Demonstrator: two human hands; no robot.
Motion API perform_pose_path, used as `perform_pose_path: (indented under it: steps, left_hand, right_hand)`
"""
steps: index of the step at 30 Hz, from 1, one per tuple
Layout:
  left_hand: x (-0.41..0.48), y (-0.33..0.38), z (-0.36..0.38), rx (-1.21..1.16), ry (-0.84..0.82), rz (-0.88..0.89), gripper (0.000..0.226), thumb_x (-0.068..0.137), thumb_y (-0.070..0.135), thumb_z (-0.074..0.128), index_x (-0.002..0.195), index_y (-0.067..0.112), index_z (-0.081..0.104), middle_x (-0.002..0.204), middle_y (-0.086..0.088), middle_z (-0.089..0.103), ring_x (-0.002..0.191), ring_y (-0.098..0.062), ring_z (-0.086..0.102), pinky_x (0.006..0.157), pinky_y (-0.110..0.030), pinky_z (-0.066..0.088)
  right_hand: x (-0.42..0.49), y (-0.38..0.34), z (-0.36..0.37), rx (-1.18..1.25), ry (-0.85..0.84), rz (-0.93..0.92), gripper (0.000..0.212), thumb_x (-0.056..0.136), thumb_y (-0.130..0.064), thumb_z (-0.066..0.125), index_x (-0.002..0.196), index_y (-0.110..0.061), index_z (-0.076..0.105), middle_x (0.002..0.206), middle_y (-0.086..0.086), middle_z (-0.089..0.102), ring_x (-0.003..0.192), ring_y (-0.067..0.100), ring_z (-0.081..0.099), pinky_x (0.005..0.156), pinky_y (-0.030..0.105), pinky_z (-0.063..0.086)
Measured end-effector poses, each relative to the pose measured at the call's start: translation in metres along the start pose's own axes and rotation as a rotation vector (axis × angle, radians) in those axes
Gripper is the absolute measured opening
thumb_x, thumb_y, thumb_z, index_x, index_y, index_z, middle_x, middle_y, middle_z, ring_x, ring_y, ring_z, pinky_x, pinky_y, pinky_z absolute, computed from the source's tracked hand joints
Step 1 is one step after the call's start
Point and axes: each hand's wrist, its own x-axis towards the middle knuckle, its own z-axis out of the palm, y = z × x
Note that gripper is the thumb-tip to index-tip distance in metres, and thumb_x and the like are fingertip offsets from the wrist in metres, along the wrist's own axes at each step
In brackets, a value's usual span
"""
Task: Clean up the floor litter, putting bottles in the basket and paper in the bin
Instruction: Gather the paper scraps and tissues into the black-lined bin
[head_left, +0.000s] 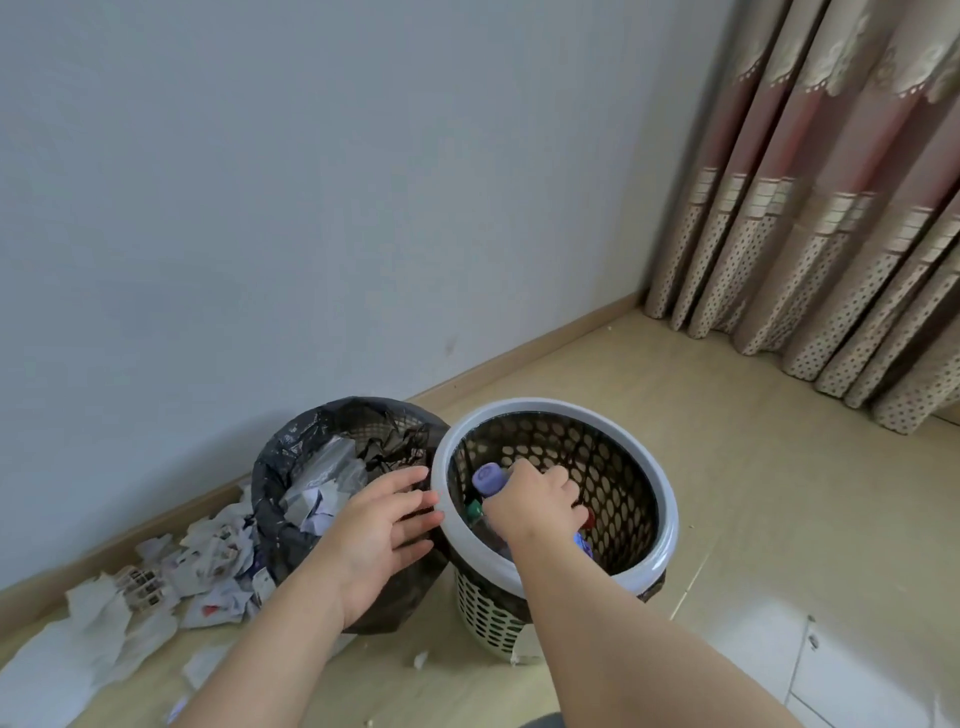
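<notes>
A round perforated basket (667, 512) with a pale rim stands on the floor. Inside it my right hand (535, 501) grips a bottle with a purple cap (487, 479); a green cap (474, 512) and a red cap (588, 518) show lower down in the basket. Left of the basket stands a bin lined with a black bag (280, 499), with crumpled paper (317, 501) in it. My left hand (376, 535) rests with straight fingers on the bin's right edge, next to the basket rim. Loose torn paper (208, 561) lies on the floor left of the bin.
A white wall with a wooden skirting board (540, 351) runs behind both containers. Long patterned curtains (810, 260) hang at the right down to the tan floor. More white paper sheets (62, 670) lie at the lower left. A small scrap (420, 659) lies in front of the basket.
</notes>
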Motion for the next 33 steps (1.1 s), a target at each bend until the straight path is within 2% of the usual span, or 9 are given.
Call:
perform_pose_path:
  steps: [9,11,14,16,19,23,26,29,33]
  left_hand:
    - [0.015,0.011,-0.034,0.192,0.199,0.033,0.021,0.097,0.010,0.045,0.107,0.019,0.061,0.101,-0.005,0.065,0.092,-0.020,0.064,0.079,-0.035,0.050]
    - [0.019,0.017,-0.051,0.287,0.287,0.063,0.019,0.096,0.011,0.047,0.106,0.020,0.060,0.100,-0.004,0.066,0.093,-0.019,0.064,0.082,-0.037,0.051]
    - [0.021,0.018,-0.083,0.406,0.388,0.102,0.017,0.095,0.010,0.048,0.105,0.017,0.059,0.098,-0.007,0.066,0.086,-0.021,0.062,0.069,-0.031,0.048]
    - [0.021,0.012,-0.111,0.481,0.458,0.122,0.017,0.092,0.009,0.050,0.103,0.015,0.061,0.096,-0.010,0.067,0.082,-0.025,0.062,0.071,-0.035,0.048]
    - [0.016,-0.002,-0.151,0.581,0.559,0.084,0.018,0.089,0.010,0.050,0.094,0.023,0.061,0.096,-0.006,0.067,0.087,-0.027,0.064,0.074,-0.036,0.049]
    - [0.007,-0.038,-0.200,0.516,0.690,-0.031,0.021,0.088,0.011,0.049,0.099,0.024,0.061,0.110,-0.005,0.065,0.100,-0.026,0.061,0.082,-0.035,0.047]
    - [0.007,-0.078,-0.227,0.472,0.725,-0.152,0.020,0.089,0.010,0.047,0.099,0.021,0.060,0.108,-0.007,0.064,0.103,-0.028,0.061,0.084,-0.036,0.048]
    - [0.008,-0.124,-0.245,0.442,0.707,-0.266,0.019,0.087,0.007,0.043,0.094,0.018,0.057,0.108,-0.012,0.064,0.097,-0.030,0.061,0.070,-0.029,0.042]
    - [0.014,-0.161,-0.267,0.483,0.743,-0.344,0.020,0.087,0.008,0.041,0.093,0.019,0.057,0.103,-0.011,0.062,0.095,-0.030,0.063,0.067,-0.027,0.040]
  right_hand:
    - [-0.013,-0.048,0.006,0.093,0.018,-0.312,0.032,0.090,-0.028,0.047,0.120,-0.018,0.054,0.125,0.009,0.044,0.117,0.030,0.039,0.100,0.041,0.034]
    - [-0.024,-0.070,0.009,0.179,-0.033,-0.435,0.030,0.090,-0.027,0.047,0.117,-0.018,0.056,0.123,0.008,0.047,0.113,0.028,0.045,0.097,0.042,0.041]
    - [-0.045,-0.097,0.024,0.295,-0.188,-0.557,0.022,0.091,-0.024,0.047,0.106,-0.015,0.060,0.114,0.008,0.059,0.099,0.027,0.057,0.088,0.041,0.050]
    - [-0.055,-0.112,0.040,0.297,-0.294,-0.614,0.021,0.091,-0.023,0.047,0.105,-0.014,0.060,0.107,0.006,0.064,0.096,0.025,0.059,0.084,0.037,0.051]
    - [-0.062,-0.129,0.071,0.309,-0.425,-0.626,0.023,0.091,-0.019,0.045,0.101,-0.008,0.062,0.089,0.008,0.064,0.081,0.025,0.058,0.073,0.033,0.049]
    - [-0.071,-0.147,0.132,0.264,-0.610,-0.567,0.017,0.088,-0.012,0.044,0.071,-0.010,0.047,0.066,0.002,0.047,0.064,0.019,0.043,0.061,0.030,0.039]
    - [-0.073,-0.154,0.180,0.220,-0.709,-0.576,0.011,0.087,-0.013,0.045,0.076,-0.012,0.047,0.076,0.007,0.050,0.072,0.020,0.047,0.070,0.037,0.048]
    - [-0.066,-0.155,0.227,0.168,-0.786,-0.540,0.007,0.086,-0.009,0.045,0.079,-0.010,0.047,0.081,0.003,0.048,0.078,0.022,0.049,0.072,0.033,0.044]
    - [-0.056,-0.149,0.267,0.080,-0.797,-0.519,0.005,0.087,-0.011,0.045,0.085,-0.013,0.049,0.079,0.002,0.051,0.081,0.021,0.048,0.070,0.028,0.040]
